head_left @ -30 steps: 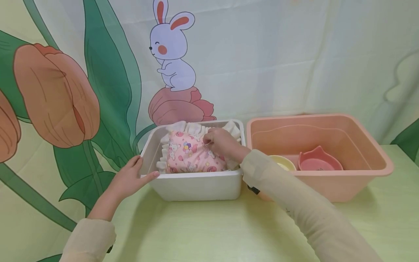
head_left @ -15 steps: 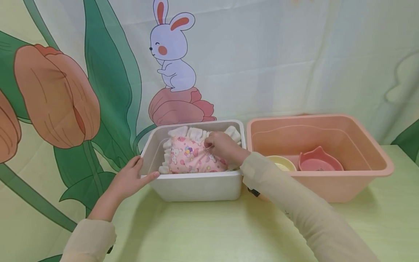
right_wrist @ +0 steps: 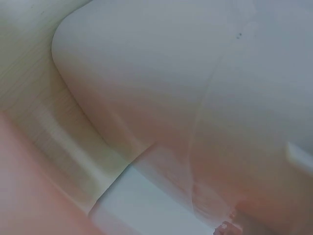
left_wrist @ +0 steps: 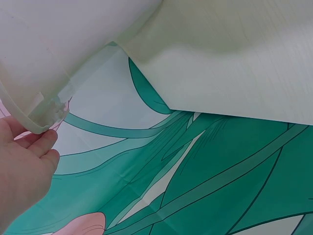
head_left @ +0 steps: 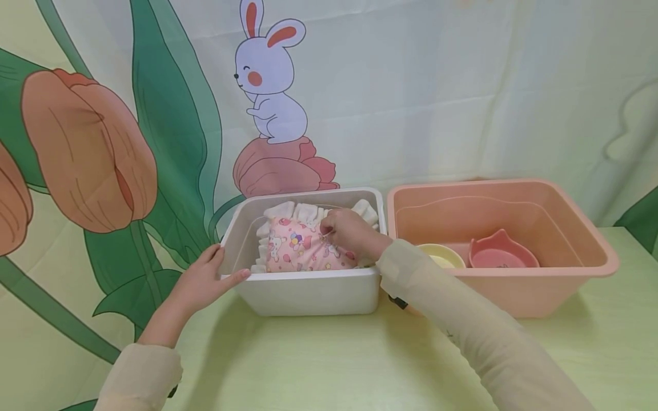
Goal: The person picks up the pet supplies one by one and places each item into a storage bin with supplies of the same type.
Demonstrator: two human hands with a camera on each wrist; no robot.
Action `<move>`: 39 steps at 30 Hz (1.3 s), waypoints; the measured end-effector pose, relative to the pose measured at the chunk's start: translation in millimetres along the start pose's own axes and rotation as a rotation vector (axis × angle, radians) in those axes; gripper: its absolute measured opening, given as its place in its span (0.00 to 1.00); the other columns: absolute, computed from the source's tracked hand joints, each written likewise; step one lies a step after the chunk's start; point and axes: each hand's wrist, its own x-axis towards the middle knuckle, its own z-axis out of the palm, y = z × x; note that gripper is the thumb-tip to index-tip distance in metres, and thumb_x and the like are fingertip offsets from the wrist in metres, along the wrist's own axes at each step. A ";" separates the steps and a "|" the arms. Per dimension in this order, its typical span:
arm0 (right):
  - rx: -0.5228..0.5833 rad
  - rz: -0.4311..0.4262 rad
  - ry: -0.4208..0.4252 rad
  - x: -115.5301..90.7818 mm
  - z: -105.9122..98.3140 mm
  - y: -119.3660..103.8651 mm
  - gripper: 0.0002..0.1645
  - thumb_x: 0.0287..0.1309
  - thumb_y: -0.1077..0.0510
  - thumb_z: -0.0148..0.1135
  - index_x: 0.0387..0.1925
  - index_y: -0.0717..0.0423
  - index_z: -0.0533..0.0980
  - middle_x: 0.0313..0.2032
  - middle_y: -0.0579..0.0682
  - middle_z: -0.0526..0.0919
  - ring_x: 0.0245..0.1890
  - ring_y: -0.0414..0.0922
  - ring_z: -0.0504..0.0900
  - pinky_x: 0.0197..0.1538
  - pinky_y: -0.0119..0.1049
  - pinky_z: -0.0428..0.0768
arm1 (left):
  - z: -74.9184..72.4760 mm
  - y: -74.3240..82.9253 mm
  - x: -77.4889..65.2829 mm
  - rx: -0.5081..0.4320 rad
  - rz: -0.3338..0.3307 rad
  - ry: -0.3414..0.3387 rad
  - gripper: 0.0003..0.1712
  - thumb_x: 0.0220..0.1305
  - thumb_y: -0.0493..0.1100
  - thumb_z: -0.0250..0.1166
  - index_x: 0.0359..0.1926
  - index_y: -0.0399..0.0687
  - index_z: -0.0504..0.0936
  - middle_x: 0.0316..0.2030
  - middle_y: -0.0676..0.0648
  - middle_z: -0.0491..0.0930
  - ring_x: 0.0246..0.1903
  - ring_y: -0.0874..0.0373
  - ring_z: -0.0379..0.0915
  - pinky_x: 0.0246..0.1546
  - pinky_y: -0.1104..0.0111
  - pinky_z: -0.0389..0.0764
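A pink printed pillow (head_left: 295,245) with a white ruffled edge lies inside the white plastic bin (head_left: 313,294) in the head view. My right hand (head_left: 352,231) reaches into the bin and pinches the pillow's fabric near its middle. At the bin's left front corner, my left hand (head_left: 197,282) holds the rim, its thumb over the front edge. The left wrist view shows the fingers of that hand (left_wrist: 22,171) bent at the rim. The right wrist view is mostly pale bin wall (right_wrist: 146,73); the right fingers do not show clearly there.
To the right, close beside the white bin, stands a larger peach bin (head_left: 504,294). It holds a yellow round dish (head_left: 444,255) and a red dish (head_left: 501,253) with a pointed rim. Both bins stand on a pale green table (head_left: 319,359) before a printed curtain (head_left: 421,91).
The pillow has sunk a little deeper into the white bin and shifted slightly right, with my right hand still pinching it. My left hand has stayed at the rim.
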 end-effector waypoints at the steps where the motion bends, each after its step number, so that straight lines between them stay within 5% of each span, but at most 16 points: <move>1: 0.002 0.003 -0.003 -0.2 0.0 -0.3 0.08 0.53 0.64 0.58 0.34 0.52 0.79 0.33 0.46 0.76 0.36 0.42 0.70 0.46 0.33 0.72 | 0.0 -0.2 0.2 0.002 0.003 0.001 0.55 0.53 0.72 0.48 0.66 0.34 0.46 0.65 0.34 0.48 0.59 0.35 0.53 0.52 0.41 0.61; 12: 0.014 0.044 -0.068 -1.6 3.1 -2.0 0.07 0.52 0.62 0.60 0.35 0.51 0.79 0.36 0.45 0.77 0.38 0.42 0.70 0.41 0.31 0.72 | -0.2 -0.7 -0.5 0.003 0.017 0.005 0.55 0.53 0.71 0.48 0.66 0.34 0.46 0.65 0.34 0.48 0.59 0.35 0.53 0.52 0.41 0.60; 33: -0.118 -0.028 -0.090 1.1 7.5 -1.4 0.06 0.52 0.63 0.59 0.32 0.52 0.80 0.34 0.46 0.79 0.36 0.42 0.71 0.43 0.32 0.71 | -0.9 -0.7 0.2 0.006 0.017 -0.004 0.55 0.53 0.71 0.48 0.66 0.33 0.46 0.65 0.33 0.47 0.60 0.35 0.52 0.52 0.40 0.60; 39: -0.009 0.027 -0.127 -1.9 8.4 -2.4 0.08 0.55 0.64 0.56 0.35 0.52 0.79 0.36 0.47 0.77 0.39 0.43 0.71 0.22 0.28 0.71 | -0.4 -1.5 0.2 0.011 0.016 -0.004 0.55 0.53 0.71 0.48 0.66 0.33 0.46 0.65 0.34 0.47 0.60 0.35 0.52 0.53 0.41 0.60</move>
